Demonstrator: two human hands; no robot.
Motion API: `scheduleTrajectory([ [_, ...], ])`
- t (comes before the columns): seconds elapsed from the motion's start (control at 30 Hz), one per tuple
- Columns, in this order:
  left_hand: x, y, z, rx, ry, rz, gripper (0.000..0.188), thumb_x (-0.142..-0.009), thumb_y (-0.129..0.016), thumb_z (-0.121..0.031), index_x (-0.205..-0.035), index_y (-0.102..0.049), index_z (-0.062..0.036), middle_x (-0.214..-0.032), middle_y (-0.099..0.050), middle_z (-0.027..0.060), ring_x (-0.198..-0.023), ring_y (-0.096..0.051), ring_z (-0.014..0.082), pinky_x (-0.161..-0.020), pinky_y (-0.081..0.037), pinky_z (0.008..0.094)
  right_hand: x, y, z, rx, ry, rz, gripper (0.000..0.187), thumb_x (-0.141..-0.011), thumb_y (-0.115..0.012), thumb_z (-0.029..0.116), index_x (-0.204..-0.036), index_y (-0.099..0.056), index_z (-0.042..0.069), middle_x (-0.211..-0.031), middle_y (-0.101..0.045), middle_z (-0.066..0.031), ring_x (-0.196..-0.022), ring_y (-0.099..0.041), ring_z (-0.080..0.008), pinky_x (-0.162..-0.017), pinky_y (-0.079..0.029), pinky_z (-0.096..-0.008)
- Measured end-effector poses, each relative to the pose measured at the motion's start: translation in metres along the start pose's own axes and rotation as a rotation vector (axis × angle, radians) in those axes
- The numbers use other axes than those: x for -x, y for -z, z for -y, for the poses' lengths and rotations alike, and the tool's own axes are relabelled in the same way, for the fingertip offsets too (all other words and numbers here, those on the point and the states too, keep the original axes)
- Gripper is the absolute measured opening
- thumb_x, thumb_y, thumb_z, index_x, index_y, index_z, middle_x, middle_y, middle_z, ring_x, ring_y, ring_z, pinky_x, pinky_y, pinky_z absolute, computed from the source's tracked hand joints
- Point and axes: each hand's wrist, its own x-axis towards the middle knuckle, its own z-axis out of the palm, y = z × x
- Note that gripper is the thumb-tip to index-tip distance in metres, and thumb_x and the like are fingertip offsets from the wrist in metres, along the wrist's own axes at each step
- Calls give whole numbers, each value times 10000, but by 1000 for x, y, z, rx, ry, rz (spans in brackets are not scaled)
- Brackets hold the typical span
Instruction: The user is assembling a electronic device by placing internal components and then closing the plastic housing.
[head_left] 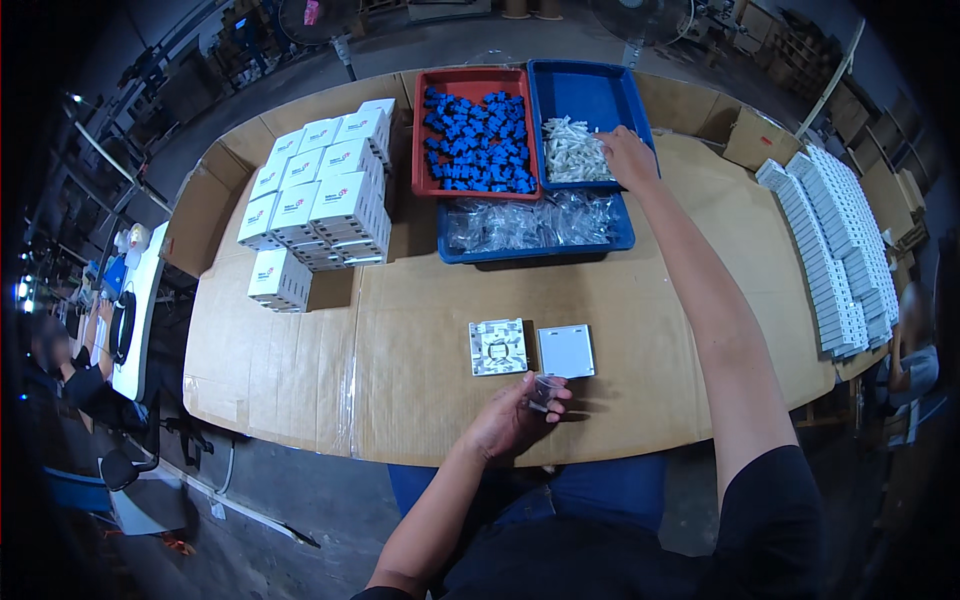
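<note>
My left hand [512,418] is closed around a small transparent plastic bag [546,392] near the table's front edge. Just beyond it lie an opened white square box base [498,348], with a round fitting in its middle, and a plain white square cover [566,351]. At the back, my right hand [630,158] reaches into a blue tray [585,88]. Its fingers are bent together at a heap of small white tube-like parts [572,150]; whatever is between the fingertips is too small to make out.
A red tray [420,150] holds many blue clips. In front, another blue tray [536,250] contains transparent bags. White boxes are stacked [325,190] at left, and rows of white square pieces [830,250] stand at right. Cardboard [205,210] walls the back; other people sit at both sides.
</note>
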Motion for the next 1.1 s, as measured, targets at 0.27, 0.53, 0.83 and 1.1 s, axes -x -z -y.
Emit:
scheduleTrajectory([
  [0.27,2,-5,-2,28,0,-13,491,-1121,-435,-403,-1327,-591,15,-1159,-705,100,-961,-666,171,-894,-538,315,-14,7,7,-38,-76,37,159,-975,-623,177,-1077,-731,120,-1068,-658,-90,-1061,-663,-306,-898,-548,-458],
  [0.53,1,4,0,-74,-22,14,553,-1138,-342,-418,-1380,-540,39,-1192,-696,112,-1012,-670,216,-950,-540,358,-10,10,-11,-583,-286,-254,179,-925,-727,164,-1069,-743,58,-960,-750,-101,-839,-700,-221,-746,-539,-354],
  [0.83,-1,5,-4,-98,-16,28,573,-1142,-315,-436,-1384,-547,29,-1198,-703,89,-1004,-670,194,-965,-534,350,120,95,89,-1206,-331,215,194,-959,-733,110,-1122,-703,10,-925,-720,-10,-772,-602,-52,-664,-467,-215],
  [1.1,-1,1,-3,-53,-26,7,526,-1141,-372,-401,-1346,-579,38,-1184,-708,115,-981,-680,167,-912,-556,333,242,127,150,-1341,-409,515,125,-936,-757,62,-1043,-734,1,-900,-716,8,-753,-589,-33,-666,-473,-213],
])
